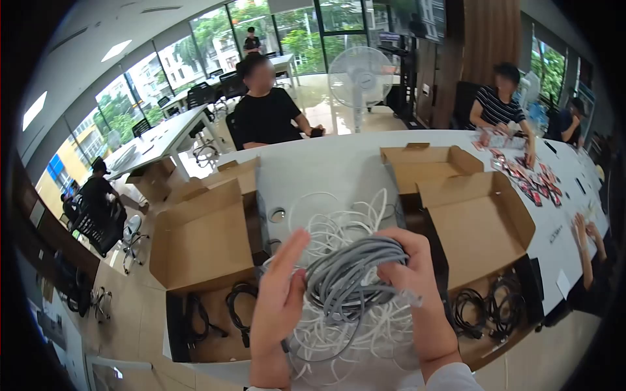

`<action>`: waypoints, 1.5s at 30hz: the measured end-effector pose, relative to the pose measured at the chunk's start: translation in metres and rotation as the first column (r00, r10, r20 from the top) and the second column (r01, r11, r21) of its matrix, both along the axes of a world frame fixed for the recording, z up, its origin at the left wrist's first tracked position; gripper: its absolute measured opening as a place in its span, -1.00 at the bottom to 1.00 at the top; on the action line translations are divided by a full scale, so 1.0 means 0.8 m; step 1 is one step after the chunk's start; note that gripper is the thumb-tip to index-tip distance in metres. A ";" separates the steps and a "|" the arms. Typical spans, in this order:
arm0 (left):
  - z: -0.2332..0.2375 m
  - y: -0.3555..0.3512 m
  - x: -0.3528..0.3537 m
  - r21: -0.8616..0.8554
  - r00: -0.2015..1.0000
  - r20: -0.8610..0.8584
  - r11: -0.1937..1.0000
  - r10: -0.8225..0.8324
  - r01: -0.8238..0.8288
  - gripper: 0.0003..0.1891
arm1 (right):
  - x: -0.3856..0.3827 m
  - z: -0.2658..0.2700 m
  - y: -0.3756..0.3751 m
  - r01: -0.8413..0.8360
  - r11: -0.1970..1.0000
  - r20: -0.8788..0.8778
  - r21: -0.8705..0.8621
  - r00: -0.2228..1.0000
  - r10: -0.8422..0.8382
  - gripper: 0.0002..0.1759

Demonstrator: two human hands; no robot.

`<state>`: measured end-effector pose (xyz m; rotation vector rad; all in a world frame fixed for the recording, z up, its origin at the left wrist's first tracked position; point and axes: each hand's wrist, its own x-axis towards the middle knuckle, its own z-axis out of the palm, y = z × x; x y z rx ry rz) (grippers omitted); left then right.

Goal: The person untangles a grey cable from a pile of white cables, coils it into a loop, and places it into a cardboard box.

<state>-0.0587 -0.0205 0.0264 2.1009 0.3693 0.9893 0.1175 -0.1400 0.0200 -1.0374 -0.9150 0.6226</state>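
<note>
A coiled bundle of grey cable [349, 277] is held up in front of me. My right hand [407, 260] grips the coil from the right, its fingers wrapped round the strands. On the other side, my left hand [282, 287] is open with its fingers stretched upward, and its thumb is close to the coil; whether it touches cannot be made out. A loose grey strand hangs below the bundle. Under both hands lies a tangled heap of white cable [326, 225] on the white table [319, 163], partly hidden by the coil and my arms.
An open cardboard box [205, 238] with black cables [202, 319] stands at left. At right, another open box [479, 225] holds coiled black cables [489, 306]. Further boxes stand behind both. Across the table sit people, one handling small red packets [535, 182]. A fan [358, 78] stands beyond.
</note>
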 end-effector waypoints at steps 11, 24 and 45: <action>-0.023 0.011 -0.003 -0.419 0.937 -0.101 0.868 -0.335 0.265 -0.67 | 0.004 0.006 0.011 -0.131 0.983 -0.150 -0.126 0.982 0.112 -0.77; -0.019 -0.008 0.014 0.059 0.965 -0.158 0.973 -0.211 0.223 -0.86 | 0.005 -0.022 0.029 -0.355 0.927 -0.124 -0.124 0.932 0.341 -0.80; -0.056 0.013 0.012 -0.701 0.861 0.352 0.506 -0.368 0.503 -0.24 | 0.016 -0.029 0.045 -0.028 0.960 -0.047 -0.279 0.999 0.015 -0.88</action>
